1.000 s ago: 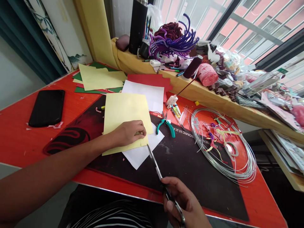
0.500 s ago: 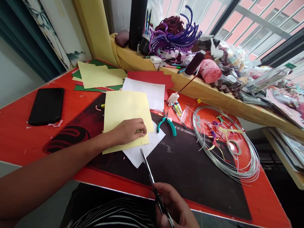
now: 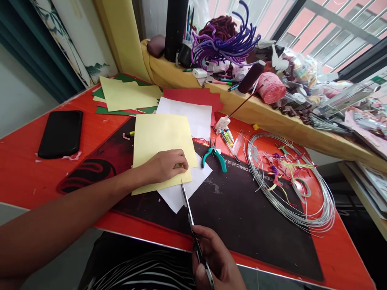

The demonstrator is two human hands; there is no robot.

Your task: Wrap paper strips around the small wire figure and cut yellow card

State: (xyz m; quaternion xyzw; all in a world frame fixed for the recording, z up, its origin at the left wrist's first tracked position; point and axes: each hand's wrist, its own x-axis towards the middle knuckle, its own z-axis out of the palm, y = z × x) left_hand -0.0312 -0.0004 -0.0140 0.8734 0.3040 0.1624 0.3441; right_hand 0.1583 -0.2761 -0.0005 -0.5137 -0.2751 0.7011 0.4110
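Observation:
My left hand [image 3: 169, 166] rests on a sheet of yellow paper [image 3: 160, 135], its fingers curled closed at the lower right of the sheet. Under that sheet a piece of white paper [image 3: 201, 171] sticks out. From below, my right hand [image 3: 216, 257] grips a pair of scissors [image 3: 190, 217], seen nearly edge-on. Their tip is at the yellow sheet's lower edge, just below my left fingers. To the right of the paper lie teal-handled pliers [image 3: 214, 156].
A dark mat [image 3: 242, 225] covers part of the red table [image 3: 18, 173]. A wire coil [image 3: 263, 193] with scraps lies right, a black phone [image 3: 60, 134] left. Coloured paper sheets [image 3: 130, 94] lie behind. A cluttered ledge [image 3: 193, 82] runs along the window.
The scissors have moved up with my right hand, bringing the tip to the yellow sheet's lower edge. My left hand keeps its place on the paper. The view has shifted slightly.

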